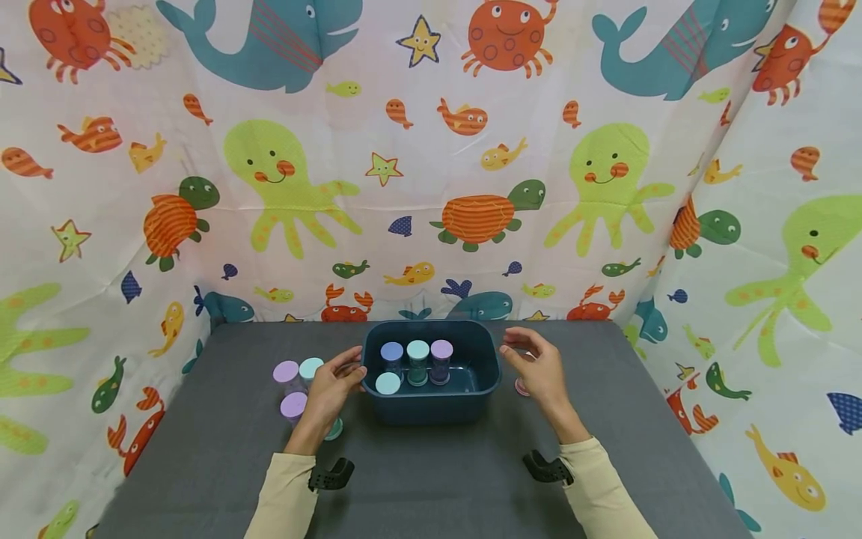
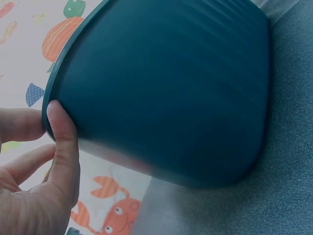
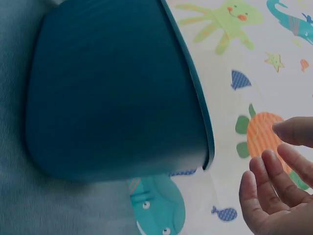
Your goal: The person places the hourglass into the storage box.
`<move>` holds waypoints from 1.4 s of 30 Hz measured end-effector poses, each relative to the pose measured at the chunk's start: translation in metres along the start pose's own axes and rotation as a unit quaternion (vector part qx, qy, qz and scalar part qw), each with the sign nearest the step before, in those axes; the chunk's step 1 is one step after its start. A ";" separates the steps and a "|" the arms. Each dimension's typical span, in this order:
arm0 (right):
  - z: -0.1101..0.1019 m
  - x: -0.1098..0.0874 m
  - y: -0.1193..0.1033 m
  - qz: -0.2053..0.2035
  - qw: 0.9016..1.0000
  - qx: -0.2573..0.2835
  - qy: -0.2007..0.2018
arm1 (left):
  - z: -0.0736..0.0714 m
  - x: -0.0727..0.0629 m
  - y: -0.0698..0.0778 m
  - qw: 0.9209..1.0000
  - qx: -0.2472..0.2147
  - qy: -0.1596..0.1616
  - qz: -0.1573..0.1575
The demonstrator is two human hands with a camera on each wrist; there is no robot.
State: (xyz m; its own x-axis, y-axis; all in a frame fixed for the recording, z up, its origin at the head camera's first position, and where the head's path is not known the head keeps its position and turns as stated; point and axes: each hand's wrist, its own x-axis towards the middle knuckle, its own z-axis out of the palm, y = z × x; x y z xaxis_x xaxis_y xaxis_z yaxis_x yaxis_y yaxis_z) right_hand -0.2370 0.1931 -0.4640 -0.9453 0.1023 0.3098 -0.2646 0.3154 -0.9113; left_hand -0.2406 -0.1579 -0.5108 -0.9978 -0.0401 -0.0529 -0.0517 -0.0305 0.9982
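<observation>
Sleeves (image 1: 284,492) nearest, my left hand (image 1: 328,394) pinches the long bin (image 1: 431,410) by its left end near the table (image 1: 434,483)'s far edge, loose right hand (image 1: 542,374) just off its right.

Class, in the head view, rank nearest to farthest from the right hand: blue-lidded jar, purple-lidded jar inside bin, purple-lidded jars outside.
1. Purple-lidded jar inside: rightmost in bin.
2. Blue-lidded jar: farther left.
3. Purple-lidded jars outside: left of bin.
</observation>
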 end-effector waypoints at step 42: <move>-0.049 0.011 0.091 0.135 0.989 -0.045 -0.044 | -0.001 -0.001 0.001 1.000 0.006 -0.011 -0.001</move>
State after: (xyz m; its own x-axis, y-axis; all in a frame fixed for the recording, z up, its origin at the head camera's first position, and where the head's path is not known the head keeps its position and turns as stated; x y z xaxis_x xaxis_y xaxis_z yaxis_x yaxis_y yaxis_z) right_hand -0.2622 0.2694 -0.5303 -0.9932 0.1128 0.0302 0.0139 0.3710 -0.9285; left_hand -0.2397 -0.1590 -0.5101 -0.9984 -0.0181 -0.0540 -0.0536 -0.0183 0.9984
